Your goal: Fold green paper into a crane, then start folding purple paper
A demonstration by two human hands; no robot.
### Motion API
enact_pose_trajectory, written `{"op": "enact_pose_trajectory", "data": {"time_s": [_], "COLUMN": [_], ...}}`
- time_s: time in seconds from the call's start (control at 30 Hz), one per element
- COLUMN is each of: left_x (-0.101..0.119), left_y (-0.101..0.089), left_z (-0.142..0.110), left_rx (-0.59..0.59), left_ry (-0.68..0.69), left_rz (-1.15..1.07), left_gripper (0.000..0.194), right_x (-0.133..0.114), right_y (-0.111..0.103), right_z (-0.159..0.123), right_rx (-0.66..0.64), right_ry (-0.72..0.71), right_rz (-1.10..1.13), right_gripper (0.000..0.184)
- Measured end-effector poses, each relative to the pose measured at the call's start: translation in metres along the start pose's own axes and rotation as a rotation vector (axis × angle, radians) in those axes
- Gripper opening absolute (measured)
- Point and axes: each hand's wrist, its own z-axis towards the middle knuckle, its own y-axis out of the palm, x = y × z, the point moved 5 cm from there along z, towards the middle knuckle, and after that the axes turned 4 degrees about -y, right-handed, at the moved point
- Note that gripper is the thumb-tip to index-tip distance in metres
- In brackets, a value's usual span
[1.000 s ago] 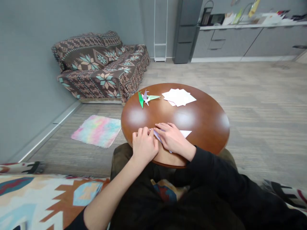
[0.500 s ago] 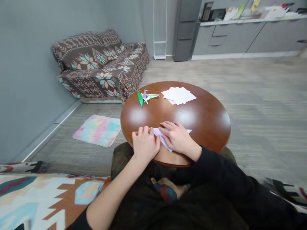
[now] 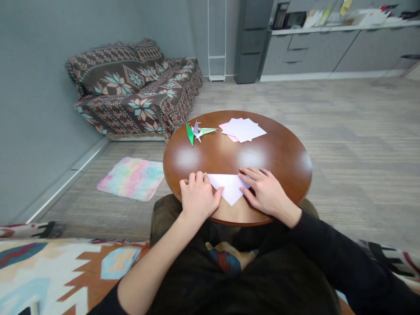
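Observation:
On the near part of the round wooden table (image 3: 278,153) lies a pale lilac sheet of origami paper (image 3: 229,186), folded into a triangle whose point faces me. My left hand (image 3: 198,197) holds its left corner down with bent fingers, the thumb resting along the left slanting edge. The fingertips and that corner are hidden. Over the right corner my right hand (image 3: 265,192) lies open, fingers spread and touching the paper, thumb near the right slanting edge. Farther back are several folded paper cranes, among them a green crane (image 3: 190,134), a purple crane (image 3: 196,128) and a light green crane (image 3: 206,131).
A stack of loose white and pink paper sheets (image 3: 244,130) lies at the table's far side. Beyond stand a sofa with a patterned cover (image 3: 141,96), a fluffy pastel mat (image 3: 133,177) on the floor, and a grey kitchen counter (image 3: 315,50) along the back wall.
My right hand has slid right from the middle of the folded paper to its right corner, uncovering the centre. My left hand has stayed at the left corner. The view has shifted slightly.

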Motion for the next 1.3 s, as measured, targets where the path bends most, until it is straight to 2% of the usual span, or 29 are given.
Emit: {"op": "enact_pose_trajectory", "data": {"time_s": [0.17, 0.43, 0.63, 0.8, 0.93, 1.3], "left_x": [0.0, -0.007, -0.01, -0.008, -0.007, -0.004], "left_y": [0.001, 0.002, 0.001, 0.0, 0.001, 0.0], "left_z": [0.0, -0.002, -0.002, -0.001, -0.002, -0.001], "left_rx": [-0.005, 0.006, 0.02, 0.027, 0.038, 0.047], "left_ry": [-0.012, -0.01, 0.002, 0.008, 0.015, -0.003], "left_rz": [0.012, 0.009, -0.005, 0.026, 0.042, 0.021], "left_gripper": [0.055, 0.057, 0.056, 0.054, 0.057, 0.054], "right_x": [0.018, 0.025, 0.031, 0.022, 0.01, -0.025], "right_y": [-0.006, -0.01, -0.012, -0.012, -0.009, -0.008], "right_z": [-0.021, -0.035, -0.039, -0.033, -0.027, -0.013], "right_rx": [0.031, 0.113, 0.183, 0.228, 0.184, 0.104], "right_ry": [0.063, 0.2, 0.268, 0.256, 0.233, 0.414], "right_rz": [-0.056, -0.144, -0.121, -0.047, -0.047, -0.161], "right_gripper": [0.043, 0.044, 0.036, 0.032, 0.031, 0.044]}}
